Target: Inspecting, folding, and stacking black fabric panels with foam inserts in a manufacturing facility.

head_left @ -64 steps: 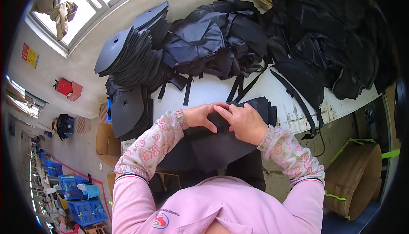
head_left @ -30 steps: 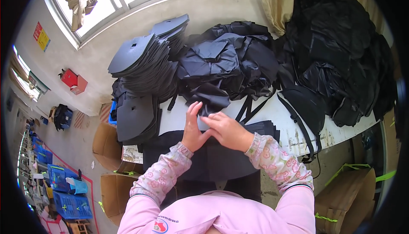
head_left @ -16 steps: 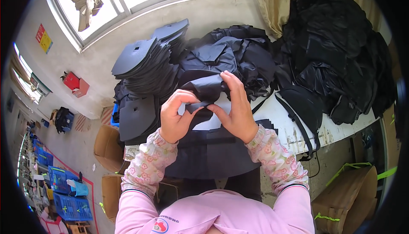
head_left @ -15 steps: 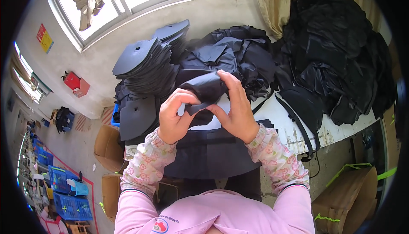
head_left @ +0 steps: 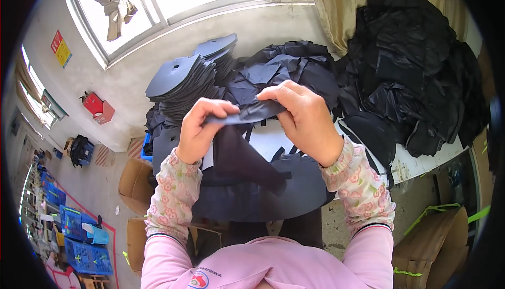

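Between my two hands a piece of black fabric is held up by its upper edge and hangs down in a point. My left hand pinches one end of that edge, and my right hand grips the other end with the fingers bent over it. The held edge is blurred by motion. Below it, at the near edge of the table, lies a wide dark panel with a rounded front, partly covered by the hanging fabric.
Stacked grey-black panels stand behind on the left. Crumpled black fabric lies at the back, with a taller black heap on the right. A black strapped bag piece rests on the white table. Cardboard boxes stand below.
The fabric was bunched up between my hands; now its edge is stretched sideways and the rest hangs down. My hands have moved apart, the right one further right.
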Motion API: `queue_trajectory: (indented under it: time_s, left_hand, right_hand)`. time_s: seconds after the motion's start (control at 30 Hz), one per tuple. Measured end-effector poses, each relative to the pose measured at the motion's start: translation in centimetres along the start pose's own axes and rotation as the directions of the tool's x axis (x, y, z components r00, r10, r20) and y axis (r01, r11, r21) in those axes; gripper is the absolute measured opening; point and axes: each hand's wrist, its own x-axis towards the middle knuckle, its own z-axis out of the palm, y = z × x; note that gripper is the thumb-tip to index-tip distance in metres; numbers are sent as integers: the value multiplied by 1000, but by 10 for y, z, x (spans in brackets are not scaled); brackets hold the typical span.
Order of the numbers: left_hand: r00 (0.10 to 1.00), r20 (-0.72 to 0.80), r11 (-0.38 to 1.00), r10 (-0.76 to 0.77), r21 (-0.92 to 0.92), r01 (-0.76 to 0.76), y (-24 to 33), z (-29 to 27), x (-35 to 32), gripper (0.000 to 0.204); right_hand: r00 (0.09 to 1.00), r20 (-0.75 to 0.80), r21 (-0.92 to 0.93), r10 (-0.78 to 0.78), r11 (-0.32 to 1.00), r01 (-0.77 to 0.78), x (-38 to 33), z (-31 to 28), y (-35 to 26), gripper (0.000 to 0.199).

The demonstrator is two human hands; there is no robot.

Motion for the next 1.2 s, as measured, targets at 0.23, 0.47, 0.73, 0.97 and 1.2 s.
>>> queue_trajectory:
  time_s: [0.23,0.47,0.73,0.97,1.2]
  left_hand:
    - [991,60,916,-117,393,84,10,38,-6,71]
    - [987,-149,703,-54,696,144,-31,43,-32,33]
    - [983,-183,740,33,666,99,-39,71,-50,30]
    - [947,-320,672,12,704,230,-39,-13,-81,27]
    - [939,-321,520,-125,785,337,-15,-71,-147,23]
  right_hand:
    - [987,86,-310,134,945,-101,-5,2,-9,29]
    - [952,250,-416,177,907,-60,-13,-1,-32,22]
    - [916,359,-322,181,945,-61,-40,13,-46,15]
    - [810,551,-92,201,979,-181,-76,-8,-49,16]
    - [602,797,326,38,812,-484,-108,-31,-55,17]
